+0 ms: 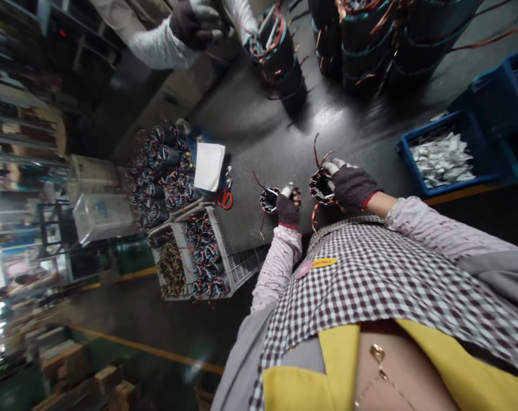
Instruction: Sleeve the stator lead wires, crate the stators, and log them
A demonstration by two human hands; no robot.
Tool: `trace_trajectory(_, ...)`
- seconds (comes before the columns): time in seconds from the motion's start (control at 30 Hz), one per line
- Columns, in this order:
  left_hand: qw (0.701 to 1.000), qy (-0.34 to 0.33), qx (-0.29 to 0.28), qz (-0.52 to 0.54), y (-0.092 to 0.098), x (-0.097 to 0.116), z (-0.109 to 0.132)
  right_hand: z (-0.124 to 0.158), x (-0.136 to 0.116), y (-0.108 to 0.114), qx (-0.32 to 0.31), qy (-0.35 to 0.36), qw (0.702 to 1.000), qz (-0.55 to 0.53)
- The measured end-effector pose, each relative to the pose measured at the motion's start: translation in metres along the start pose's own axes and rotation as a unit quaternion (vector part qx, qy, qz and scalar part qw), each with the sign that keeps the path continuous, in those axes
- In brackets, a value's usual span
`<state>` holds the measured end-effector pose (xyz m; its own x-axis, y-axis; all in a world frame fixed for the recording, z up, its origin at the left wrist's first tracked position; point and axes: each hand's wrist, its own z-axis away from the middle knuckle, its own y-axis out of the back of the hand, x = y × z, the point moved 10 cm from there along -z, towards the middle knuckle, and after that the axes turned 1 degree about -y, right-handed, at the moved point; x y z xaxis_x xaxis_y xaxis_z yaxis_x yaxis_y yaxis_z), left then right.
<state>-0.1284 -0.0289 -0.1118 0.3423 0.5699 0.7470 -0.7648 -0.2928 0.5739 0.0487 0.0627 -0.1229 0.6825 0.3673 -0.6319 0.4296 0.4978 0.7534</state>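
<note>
Left hand [288, 209] gripping small stator [268, 200]; right hand [351, 185] clamped on larger stator [320, 186], bore up, copper leads trailing far side. Both resting on dark bench [259, 131], just apart. Red scissors [225, 198] near left; blue bin [445, 157] right; crate of stators [203, 251] left, below the bench edge.

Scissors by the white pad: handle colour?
Red handles on the scissors, head view.

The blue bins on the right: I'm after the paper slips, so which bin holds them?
The nearer blue bin, just right of the right hand: it is filled with white slips. The bin behind it shows none.
</note>
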Motion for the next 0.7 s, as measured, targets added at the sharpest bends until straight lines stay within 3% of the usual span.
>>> trace_trajectory(0.07, 1.0, -0.007, 0.02, -0.013, 0.008, 0.0, 0.003, 0.0, -0.002, 0.002, 0.006, 0.01, 1.0, 0.007)
trace_trajectory(0.13, 0.991, -0.087, -0.001, -0.1, 0.008, 0.02, 0.011, 0.0, -0.003, 0.003, 0.008, 0.019, 1.0, 0.017)
trace_trajectory(0.23, 0.918, -0.225, -0.097, -0.311, -0.017, 0.055, 0.028, -0.001, -0.001, 0.002, 0.01, 0.026, 0.999, 0.029)
trace_trajectory(0.37, 0.813, -0.264, -0.205, -0.476, -0.05, 0.067, 0.037, -0.002, -0.002, 0.003, 0.023, 0.041, 0.999, 0.017)
trace_trajectory(0.47, 0.778, -0.283, -0.258, -0.499, -0.067, 0.069, 0.047, -0.002, -0.001, 0.004, 0.03, 0.033, 0.999, 0.013)
trace_trajectory(0.53, 0.797, -0.267, -0.241, -0.485, -0.065, 0.066, 0.046, -0.002, -0.001, 0.004, 0.031, 0.027, 0.999, 0.017)
trace_trajectory(0.7, 0.919, -0.106, -0.1, -0.366, -0.036, 0.039, 0.038, 0.001, -0.005, 0.005, 0.01, 0.013, 0.999, 0.029)
